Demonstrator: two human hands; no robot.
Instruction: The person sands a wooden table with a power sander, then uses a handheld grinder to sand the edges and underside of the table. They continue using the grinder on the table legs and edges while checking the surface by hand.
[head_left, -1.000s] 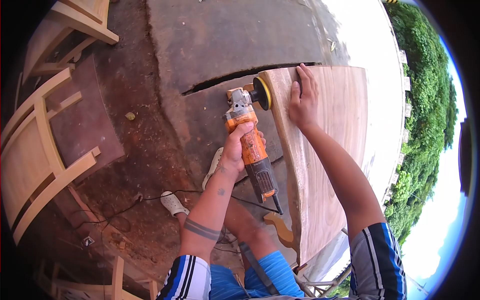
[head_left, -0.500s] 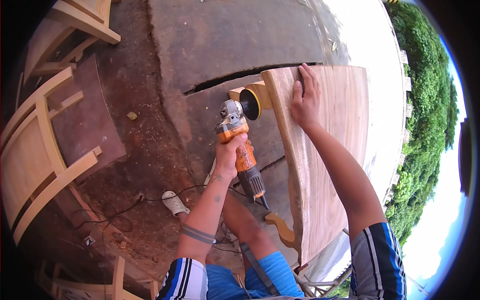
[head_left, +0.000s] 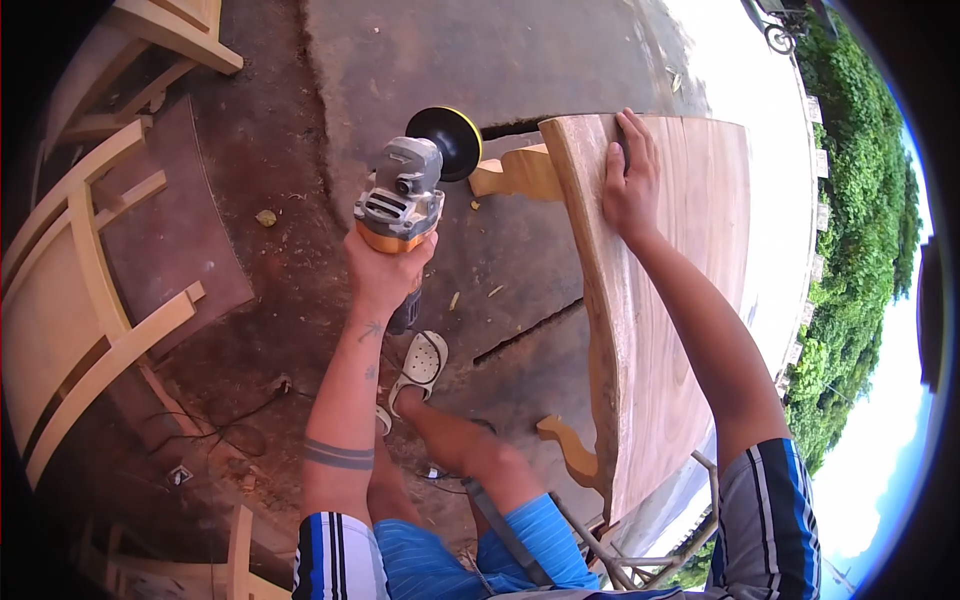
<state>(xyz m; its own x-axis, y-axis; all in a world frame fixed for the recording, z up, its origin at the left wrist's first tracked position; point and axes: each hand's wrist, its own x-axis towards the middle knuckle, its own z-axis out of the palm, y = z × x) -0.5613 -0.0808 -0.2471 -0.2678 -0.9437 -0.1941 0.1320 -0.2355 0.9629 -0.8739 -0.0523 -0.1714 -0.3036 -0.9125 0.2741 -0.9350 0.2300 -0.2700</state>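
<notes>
My left hand (head_left: pixel 385 268) is wrapped around the orange body of an angle grinder (head_left: pixel 400 195), its grey head pointing up and away from me. A round black backing pad (head_left: pixel 447 143) with a yellow rim is fitted to the grinder and stands apart from the wood. To the right is a wooden tabletop (head_left: pixel 680 250) with a rough, wavy edge. My right hand (head_left: pixel 633 190) lies on its surface near the far left corner, fingers stretched out. Curved wooden legs (head_left: pixel 520 175) show beneath the tabletop. My left palm hides most of the grinder's handle.
Wooden chair frames (head_left: pixel 95 260) stand at the left, beside a brown sheet (head_left: pixel 175 220) on the floor. A power cord (head_left: pixel 235 425) trails over the dirty concrete. Metal tubing (head_left: pixel 640 565) is below the tabletop's near end. Green bushes (head_left: pixel 860 230) line the right.
My left hand has moved left and slightly up with the grinder, away from the tabletop edge, and the pad has turned. My right hand stays on the wood. One foot has shifted.
</notes>
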